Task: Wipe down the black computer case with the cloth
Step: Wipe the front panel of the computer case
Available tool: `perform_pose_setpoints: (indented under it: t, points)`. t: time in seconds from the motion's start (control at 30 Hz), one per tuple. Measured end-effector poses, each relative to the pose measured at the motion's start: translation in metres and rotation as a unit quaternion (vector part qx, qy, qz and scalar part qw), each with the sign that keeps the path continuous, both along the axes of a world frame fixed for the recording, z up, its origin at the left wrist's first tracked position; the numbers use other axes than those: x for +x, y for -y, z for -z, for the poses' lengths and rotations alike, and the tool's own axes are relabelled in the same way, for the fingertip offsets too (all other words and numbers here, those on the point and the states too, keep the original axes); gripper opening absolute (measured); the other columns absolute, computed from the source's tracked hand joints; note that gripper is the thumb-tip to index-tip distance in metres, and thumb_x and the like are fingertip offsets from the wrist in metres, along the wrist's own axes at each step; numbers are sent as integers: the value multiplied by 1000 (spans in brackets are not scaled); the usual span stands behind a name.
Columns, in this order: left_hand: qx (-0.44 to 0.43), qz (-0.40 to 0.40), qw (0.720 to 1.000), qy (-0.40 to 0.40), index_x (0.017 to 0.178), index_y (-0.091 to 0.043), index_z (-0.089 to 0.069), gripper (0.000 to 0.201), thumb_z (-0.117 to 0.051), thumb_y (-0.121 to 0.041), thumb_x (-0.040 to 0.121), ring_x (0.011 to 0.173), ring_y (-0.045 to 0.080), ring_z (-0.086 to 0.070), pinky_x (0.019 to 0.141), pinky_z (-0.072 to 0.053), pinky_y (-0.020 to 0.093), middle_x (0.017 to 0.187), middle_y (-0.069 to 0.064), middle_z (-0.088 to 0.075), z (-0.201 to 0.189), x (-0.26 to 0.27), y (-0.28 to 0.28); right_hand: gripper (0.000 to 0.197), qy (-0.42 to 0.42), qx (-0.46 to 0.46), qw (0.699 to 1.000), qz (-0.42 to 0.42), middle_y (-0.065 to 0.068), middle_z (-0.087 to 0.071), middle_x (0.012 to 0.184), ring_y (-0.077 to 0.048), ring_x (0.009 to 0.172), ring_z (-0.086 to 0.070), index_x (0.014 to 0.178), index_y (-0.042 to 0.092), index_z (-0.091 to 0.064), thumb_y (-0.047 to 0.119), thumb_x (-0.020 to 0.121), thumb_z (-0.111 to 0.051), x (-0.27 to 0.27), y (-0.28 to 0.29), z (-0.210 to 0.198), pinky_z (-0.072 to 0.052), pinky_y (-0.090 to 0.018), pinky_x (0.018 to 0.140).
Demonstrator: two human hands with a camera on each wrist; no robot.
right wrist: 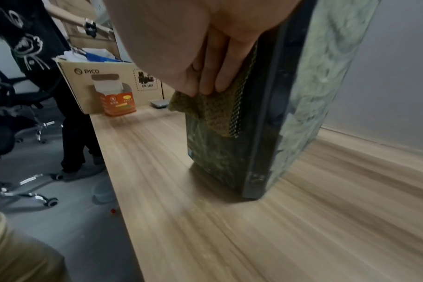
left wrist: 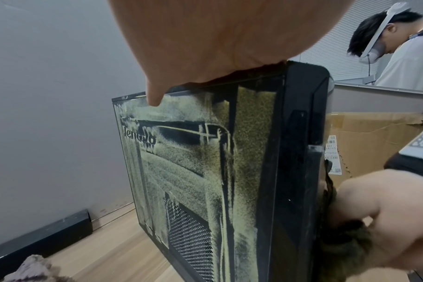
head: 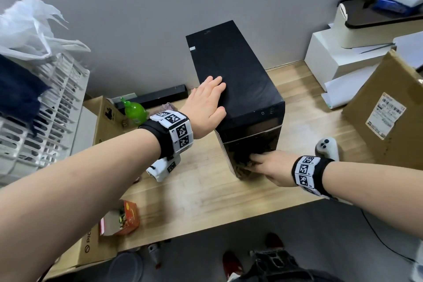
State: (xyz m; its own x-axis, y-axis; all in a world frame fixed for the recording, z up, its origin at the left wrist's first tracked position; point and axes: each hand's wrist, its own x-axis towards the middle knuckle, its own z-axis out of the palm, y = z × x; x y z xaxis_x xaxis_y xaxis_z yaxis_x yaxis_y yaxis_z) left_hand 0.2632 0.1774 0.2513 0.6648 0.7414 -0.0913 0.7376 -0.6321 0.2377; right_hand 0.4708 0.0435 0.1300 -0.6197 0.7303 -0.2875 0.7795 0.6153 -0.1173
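Case (head: 238, 71) mid-desk (head: 206, 201), cloth (right wrist: 217, 108) fronting.

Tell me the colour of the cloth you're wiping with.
Olive-brown cloth, pressed by the right hand against the case front; clearest in the right wrist view.

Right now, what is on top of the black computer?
Only the left hand lies flat on the computer; the rest of its top shows bare, apart from a small white sticker. What is beneath the palm is covered.

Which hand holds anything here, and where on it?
Right hand presses the cloth flat against the computer case front, fingers on its upper part. Left hand lies flat on top, holding nothing.
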Motion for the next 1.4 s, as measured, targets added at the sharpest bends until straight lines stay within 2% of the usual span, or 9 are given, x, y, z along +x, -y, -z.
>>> perform_pose_setpoints:
  t: [0.1,0.3,0.53,0.73,0.87,0.93,1.1,1.27,1.4]
  points:
    - [-3,-1,1000,12,154,-9,-22,81,-20,-41,80,153,24,0,121,-14,53,165,6,-11,2,0,-1,66,-47,-10,999,17,1,-40,132,-27,103,-54,147,34,-23,14,89,-46,-19,2,-8,-50,-36,77]
    - [0,-2,1000,31,153,-8,-24,82,-18,-42,79,153,24,-2,121,-14,52,165,7,-13,3,0,0,51,-133,52,989,-28,0,-55,107,-23,78,-59,131,23,-51,24,80,-53,-23,-12,-18,-51,-30,54]
    - [9,5,997,72,151,-4,-28,80,-20,-39,80,153,28,-4,124,-9,42,163,12,-18,9,-2,2,61,-86,-97,991,26,10,-45,137,-22,119,-50,143,41,-31,15,89,-44,-31,-16,37,-45,-27,94]
    - [9,-2,994,109,150,-5,-30,75,-24,-34,81,153,26,-6,124,-11,43,163,10,-20,14,-3,3,57,-23,-190,978,84,14,-41,133,-15,108,-50,137,36,-31,12,87,-47,-38,-8,79,-31,-20,80]
    - [13,-5,992,122,150,-6,-31,74,-25,-33,81,153,25,-7,123,-13,45,162,9,-21,16,-2,4,75,21,-189,977,96,14,-22,147,-22,122,-49,146,38,-10,12,86,-48,-45,-2,94,-42,-30,94]
    - [14,-6,992,127,150,-5,-32,74,-25,-33,81,153,26,-7,124,-12,43,162,10,-21,17,-3,3,74,35,-173,980,96,10,-24,146,-26,122,-49,146,33,-13,13,85,-48,-52,1,93,-45,-36,98]
    - [13,-4,992,124,150,-5,-32,75,-25,-34,81,153,26,-7,124,-11,42,162,10,-21,15,-2,3,62,38,-146,983,101,5,-34,140,-28,123,-45,139,27,-29,13,81,-46,-56,3,92,-40,-36,100]
    - [12,-3,992,123,150,-5,-32,76,-24,-34,81,153,26,-7,124,-11,41,162,10,-21,13,-2,4,79,66,-159,978,120,7,-36,143,-26,136,-34,149,38,-11,21,80,-46,-20,2,105,-32,-38,111]
    - [12,-2,992,126,150,-4,-32,75,-24,-34,81,153,26,-7,124,-12,43,162,11,-21,13,-2,5,78,109,-135,981,88,6,-36,144,-23,134,-38,151,33,-15,21,79,-44,23,1,96,-27,-36,114]
